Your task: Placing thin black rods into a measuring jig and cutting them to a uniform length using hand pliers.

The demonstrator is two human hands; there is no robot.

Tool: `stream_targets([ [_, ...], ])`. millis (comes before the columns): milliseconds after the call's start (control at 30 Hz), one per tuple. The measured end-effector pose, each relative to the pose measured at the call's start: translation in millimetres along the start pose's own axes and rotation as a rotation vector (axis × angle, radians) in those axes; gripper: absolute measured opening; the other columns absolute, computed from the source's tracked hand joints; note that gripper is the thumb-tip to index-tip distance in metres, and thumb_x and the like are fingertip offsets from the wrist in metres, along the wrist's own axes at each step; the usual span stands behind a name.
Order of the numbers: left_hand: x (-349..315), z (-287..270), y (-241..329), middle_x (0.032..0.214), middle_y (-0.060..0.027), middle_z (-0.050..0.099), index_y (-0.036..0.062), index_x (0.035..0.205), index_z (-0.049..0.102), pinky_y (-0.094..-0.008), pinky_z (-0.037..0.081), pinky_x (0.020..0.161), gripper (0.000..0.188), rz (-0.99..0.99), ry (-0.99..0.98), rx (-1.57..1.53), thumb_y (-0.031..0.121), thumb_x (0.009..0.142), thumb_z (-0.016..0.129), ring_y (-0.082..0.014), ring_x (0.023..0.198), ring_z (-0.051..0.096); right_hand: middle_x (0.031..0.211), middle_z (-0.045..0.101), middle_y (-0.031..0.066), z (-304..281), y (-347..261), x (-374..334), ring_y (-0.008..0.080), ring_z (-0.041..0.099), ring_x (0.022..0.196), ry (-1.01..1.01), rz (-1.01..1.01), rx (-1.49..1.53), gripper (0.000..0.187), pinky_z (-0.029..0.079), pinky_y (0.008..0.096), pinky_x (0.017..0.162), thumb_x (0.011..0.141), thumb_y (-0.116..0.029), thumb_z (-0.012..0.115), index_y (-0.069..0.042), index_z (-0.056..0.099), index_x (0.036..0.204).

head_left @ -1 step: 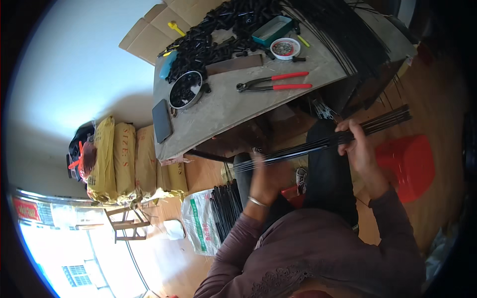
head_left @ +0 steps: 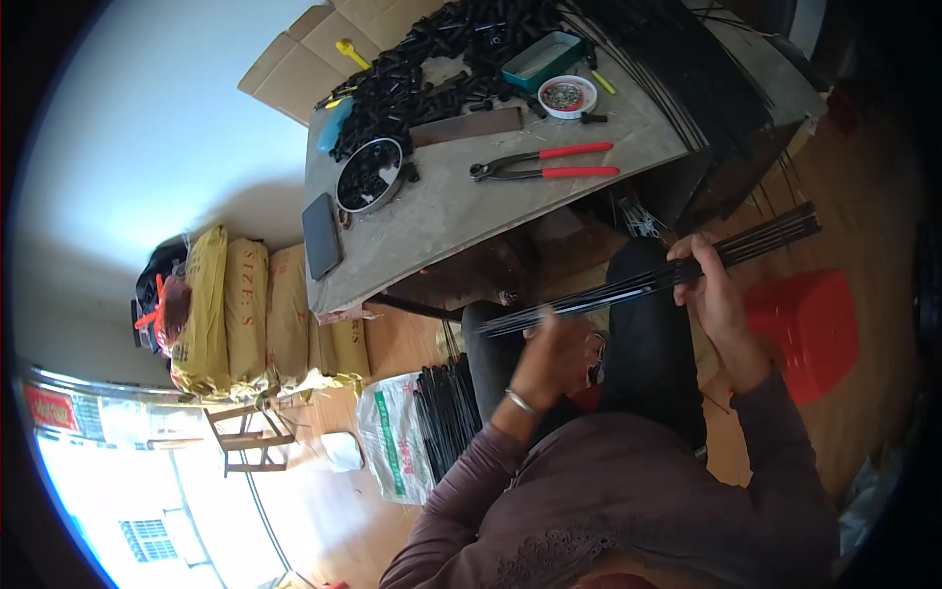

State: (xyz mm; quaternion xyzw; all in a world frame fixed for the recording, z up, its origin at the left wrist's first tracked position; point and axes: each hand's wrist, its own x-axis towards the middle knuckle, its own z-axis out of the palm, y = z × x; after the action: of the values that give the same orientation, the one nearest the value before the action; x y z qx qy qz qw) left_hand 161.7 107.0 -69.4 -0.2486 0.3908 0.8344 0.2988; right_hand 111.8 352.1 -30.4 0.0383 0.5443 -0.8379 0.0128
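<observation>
A bundle of thin black rods [head_left: 628,285] slants across my lap, its right end higher. My right hand [head_left: 705,275] is closed around it toward the right end. Against the underside of the bundle, nearer its left end, is my left hand [head_left: 557,355], with a metal bangle on the wrist. Motion smears its fingers, so their grip on the rods cannot be made out. The rods' left tips spread slightly over my knee.
The grey table [head_left: 432,231] ahead holds red-handled pincers [head_left: 540,162], a round tin [head_left: 370,177], a phone [head_left: 320,237], a white dish [head_left: 567,96], a heap of black parts [head_left: 422,108] and more rods [head_left: 677,74]. A red stool [head_left: 803,334] stands right; sacks [head_left: 247,314] lean left.
My left hand has moved a little to the right along the bundle. My right hand keeps its hold, and the view has shifted slightly.
</observation>
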Motion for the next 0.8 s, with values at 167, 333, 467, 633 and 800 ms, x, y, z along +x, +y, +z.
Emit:
stream_targets([
  [167,-25.6,63.8,24.1,0.104,-0.0113,0.060,0.0007,0.118,0.058,-0.0305,0.045,0.087,0.051,1.028,-0.073,0.627,0.043,0.089,0.062,-0.0215,0.095,0.059,0.082,0.057,0.0021,36.9,32.4,-1.0,0.0143,0.059,0.064,-0.211,-0.409,-0.722,0.015,0.047,0.0284,0.055,0.088,-0.021,0.062,-0.007,0.056,0.083],
  [333,-52.5,78.9,44.5,0.109,-0.0074,0.058,-0.0015,0.116,0.058,-0.0265,0.043,0.088,0.040,1.115,-0.040,0.781,0.027,0.089,0.065,-0.0142,0.102,0.055,0.087,0.059,0.0099,73.7,86.9,-5.7,0.0309,0.062,0.073,-0.339,-0.586,-1.012,0.022,0.050,0.0395,0.062,0.084,-0.022,0.067,-0.006,0.056,0.095],
  [467,-44.8,61.0,35.2,0.105,-0.0050,0.059,-0.0002,0.113,0.061,-0.0253,0.043,0.086,0.030,1.236,0.109,0.672,0.009,0.085,0.066,-0.0125,0.097,0.055,0.092,0.061,0.0118,86.9,111.0,-9.8,0.0320,0.063,0.077,-0.410,-0.487,-1.046,0.030,0.051,0.0420,0.064,0.083,-0.024,0.068,-0.005,0.056,0.103],
  [633,-51.4,40.8,57.6,0.096,-0.0074,0.063,-0.0003,0.103,0.067,-0.0255,0.046,0.076,0.021,1.188,0.272,0.718,0.010,0.085,0.067,-0.0152,0.087,0.059,0.083,0.062,0.0120,104.9,76.1,-17.3,0.0270,0.063,0.070,-0.411,-0.400,-1.017,0.035,0.050,0.0378,0.061,0.081,-0.025,0.072,-0.004,0.057,0.105],
  [800,-59.0,21.3,72.9,0.092,-0.0038,0.060,0.0010,0.101,0.070,-0.0243,0.045,0.078,0.021,1.105,0.080,0.781,0.011,0.083,0.069,-0.0125,0.087,0.057,0.075,0.059,0.0009,115.2,39.8,-13.1,0.0069,0.054,0.070,-0.488,-0.199,-0.525,0.018,0.045,0.0244,0.062,0.082,-0.012,0.071,-0.002,0.060,0.092],
])
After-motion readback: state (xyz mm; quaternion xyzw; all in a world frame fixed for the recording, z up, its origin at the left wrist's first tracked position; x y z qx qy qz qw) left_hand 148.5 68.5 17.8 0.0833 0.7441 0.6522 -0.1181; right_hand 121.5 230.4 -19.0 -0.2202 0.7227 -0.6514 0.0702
